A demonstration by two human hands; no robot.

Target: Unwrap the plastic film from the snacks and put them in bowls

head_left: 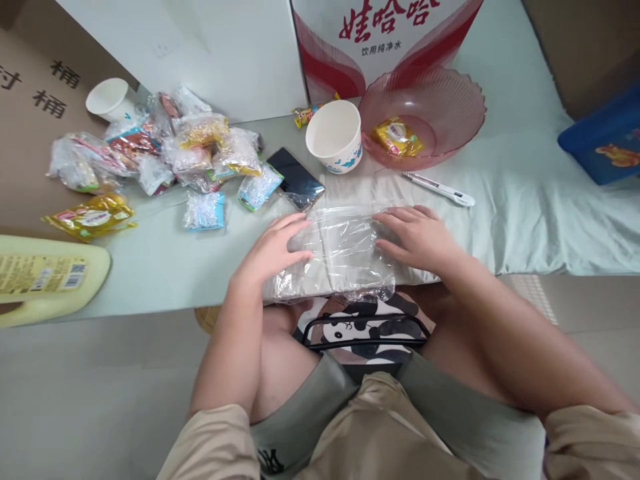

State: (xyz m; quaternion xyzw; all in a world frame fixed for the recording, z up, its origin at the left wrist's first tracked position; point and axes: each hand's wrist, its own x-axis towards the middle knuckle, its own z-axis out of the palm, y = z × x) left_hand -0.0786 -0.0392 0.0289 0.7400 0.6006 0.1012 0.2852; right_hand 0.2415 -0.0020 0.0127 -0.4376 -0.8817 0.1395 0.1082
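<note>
Evidently, neither hand is clenched: the left hand point(275, 252) and the right hand point(417, 239) rest with spread fingers at the two sides of a clear plastic bag point(345, 250). This bag lies along the front edge of the cloth-covered worktop point(165, 273), and the light touch probably serves to keep its thin film flat. The phone point(301, 175), paper cup point(334, 137) and slim white tool point(440, 189) are farther from that edge, perhaps for leaving the hands some space.

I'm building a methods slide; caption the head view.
Left hand and right hand on clear plastic, with a phone, paper cup and pink bowl beyond.
</note>
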